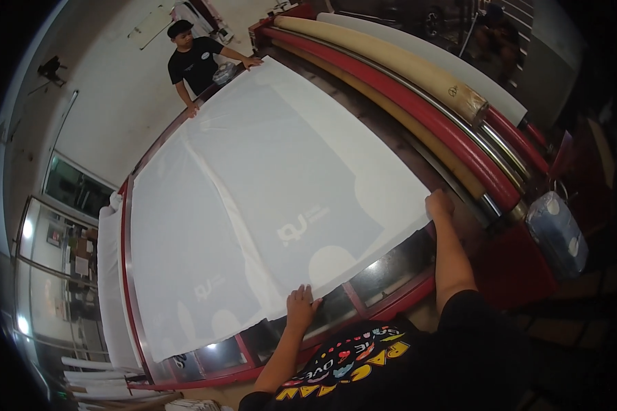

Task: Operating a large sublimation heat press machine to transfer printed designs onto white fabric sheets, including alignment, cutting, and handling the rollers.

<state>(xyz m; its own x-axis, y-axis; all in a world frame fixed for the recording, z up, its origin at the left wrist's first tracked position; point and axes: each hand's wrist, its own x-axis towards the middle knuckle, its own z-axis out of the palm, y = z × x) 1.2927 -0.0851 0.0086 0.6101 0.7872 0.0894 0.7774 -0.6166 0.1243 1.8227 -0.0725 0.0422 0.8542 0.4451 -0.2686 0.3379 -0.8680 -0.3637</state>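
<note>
A large white fabric sheet (pixel 253 157) is spread over the machine's flat bed, with grey-blue printed shapes showing faintly through it. A long crease runs down its middle toward me. My right hand (pixel 440 203) is closed on the sheet's near right corner, its fingertips partly hidden. On the near edge, by the lower end of the crease, my left hand (pixel 301 307) rests with fingers laid on the fabric and the thumb apart. Across the bed, a co-worker (pixel 197 65) in a black shirt has both hands on the sheet's far edge.
Long rollers, among them a red roller (pixel 404 109) and a tan roll (pixel 391 65), run along the bed's right side. A plastic-wrapped bundle (pixel 557 233) hangs or sits at the right. White rolls (pixel 92 377) lie low at the left, by glass doors (pixel 62 274). Another person sits in the far right background.
</note>
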